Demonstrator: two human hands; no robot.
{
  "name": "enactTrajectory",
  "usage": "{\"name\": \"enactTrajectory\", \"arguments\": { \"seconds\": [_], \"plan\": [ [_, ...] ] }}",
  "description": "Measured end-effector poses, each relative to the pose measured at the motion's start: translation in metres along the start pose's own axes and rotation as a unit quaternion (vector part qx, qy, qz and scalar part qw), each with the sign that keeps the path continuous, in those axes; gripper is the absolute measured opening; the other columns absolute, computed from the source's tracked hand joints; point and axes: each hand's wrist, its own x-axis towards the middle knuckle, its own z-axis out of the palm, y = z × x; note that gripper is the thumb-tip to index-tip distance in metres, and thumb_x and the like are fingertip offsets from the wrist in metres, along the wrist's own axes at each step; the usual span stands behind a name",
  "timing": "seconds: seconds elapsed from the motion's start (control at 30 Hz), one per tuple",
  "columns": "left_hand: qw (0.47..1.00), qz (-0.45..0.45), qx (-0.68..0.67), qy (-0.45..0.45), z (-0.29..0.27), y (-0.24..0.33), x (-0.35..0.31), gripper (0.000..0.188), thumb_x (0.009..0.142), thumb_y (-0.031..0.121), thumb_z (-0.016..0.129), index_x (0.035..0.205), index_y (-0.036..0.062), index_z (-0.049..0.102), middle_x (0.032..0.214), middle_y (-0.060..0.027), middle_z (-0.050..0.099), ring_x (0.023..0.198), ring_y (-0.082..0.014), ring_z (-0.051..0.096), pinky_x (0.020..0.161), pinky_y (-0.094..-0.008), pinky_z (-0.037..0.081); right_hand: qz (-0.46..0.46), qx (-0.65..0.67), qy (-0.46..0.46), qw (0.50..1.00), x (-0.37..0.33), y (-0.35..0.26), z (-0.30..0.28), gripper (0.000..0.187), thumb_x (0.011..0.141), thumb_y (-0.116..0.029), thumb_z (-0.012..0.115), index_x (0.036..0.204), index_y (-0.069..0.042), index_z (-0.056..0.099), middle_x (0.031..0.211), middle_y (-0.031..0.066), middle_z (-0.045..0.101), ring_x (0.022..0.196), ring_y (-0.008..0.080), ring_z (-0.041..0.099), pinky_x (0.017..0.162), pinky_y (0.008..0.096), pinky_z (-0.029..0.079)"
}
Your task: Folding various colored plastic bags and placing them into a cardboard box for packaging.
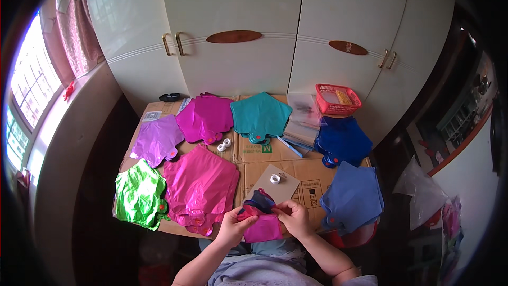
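Close to my body at the table's near edge, my left hand [234, 229] and my right hand [295, 219] pinch a small stack of foil balloons [261, 201] between thumbs and fingers. Dark blue and red layers show at its top, and a bright pink part [263, 229] hangs below between my wrists. How many layers there are I cannot tell. Just beyond my hands lies a grey-beige card [288, 188], with a white ring-shaped roll [275, 179] on it.
Flat foil balloons lie in piles around the cardboard-covered table [254, 167]: green [138, 191], large pink [203, 185], lilac [157, 136], magenta [205, 117], teal [261, 114], dark blue [346, 139], slate blue [352, 196]. Clear bags [304, 122] and a red basket [338, 108] stand at the back right.
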Motion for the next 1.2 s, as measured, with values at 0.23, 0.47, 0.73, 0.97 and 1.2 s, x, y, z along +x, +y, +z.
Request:
{"name": "enactTrajectory", "arguments": {
  "seconds": [0.23, 0.47, 0.73, 0.97, 1.2],
  "plan": [
    [0.996, 0.045, 0.068, 0.043, 0.0, -0.007, 0.004, 0.015, 0.085, 0.002, 0.068, 0.098, 0.0003, 0.065, 0.089, -0.002, 0.068, 0.079, -0.0048, 0.06, 0.071, -0.0208, 0.049, -0.071, -0.017, 0.025, 0.997, -0.006, -0.004, 0.001, 0.008, 0.084, -0.005, 0.068, 0.09, 0.0, 0.066, 0.082, 0.0059, 0.069, 0.073, 0.0074, 0.064, 0.063, 0.0217, 0.05],
    [0.988, 0.057, 0.132, 0.058, 0.0, -0.007, 0.004, 0.015, 0.083, 0.001, 0.069, 0.098, 0.0012, 0.065, 0.087, -0.0012, 0.067, 0.077, -0.0045, 0.059, 0.069, -0.0207, 0.049, -0.121, -0.148, -0.018, 0.981, -0.009, -0.024, -0.003, 0.013, 0.082, -0.008, 0.07, 0.092, 0.0, 0.069, 0.082, 0.0083, 0.069, 0.069, 0.0118, 0.066, 0.06, 0.0244, 0.051],
    [0.993, 0.044, 0.09, 0.055, 0.001, -0.005, 0.005, 0.019, 0.083, 0.002, 0.07, 0.101, 0.0011, 0.064, 0.089, -0.0016, 0.067, 0.079, -0.0059, 0.06, 0.071, -0.0221, 0.05, -0.038, -0.008, -0.001, 0.999, -0.007, -0.007, 0.001, 0.013, 0.084, -0.008, 0.069, 0.093, 0.0, 0.066, 0.08, 0.0049, 0.066, 0.071, 0.0075, 0.061, 0.064, 0.022, 0.048],
    [0.999, 0.01, 0.042, 0.026, -0.005, -0.008, 0.007, 0.022, 0.083, 0.001, 0.069, 0.104, 0.0002, 0.064, 0.09, -0.0031, 0.068, 0.08, -0.0069, 0.061, 0.072, -0.0229, 0.051, 0.11, 0.191, -0.046, 0.974, -0.002, -0.003, -0.004, 0.013, 0.086, -0.008, 0.067, 0.096, 0.0, 0.064, 0.079, 0.0007, 0.064, 0.068, 0.0043, 0.057, 0.061, 0.0185, 0.044],
    [0.995, -0.053, -0.058, -0.06, -0.027, -0.004, 0.011, 0.017, 0.089, 0.004, 0.062, 0.106, -0.0008, 0.064, 0.093, -0.0028, 0.067, 0.081, -0.0074, 0.061, 0.072, -0.0238, 0.052, 0.108, 0.118, -0.085, 0.983, 0.003, -0.004, -0.015, 0.007, 0.086, -0.006, 0.065, 0.09, -0.001, 0.066, 0.074, -0.0001, 0.063, 0.065, 0.0037, 0.056, 0.059, 0.0194, 0.045]
  ]
}}
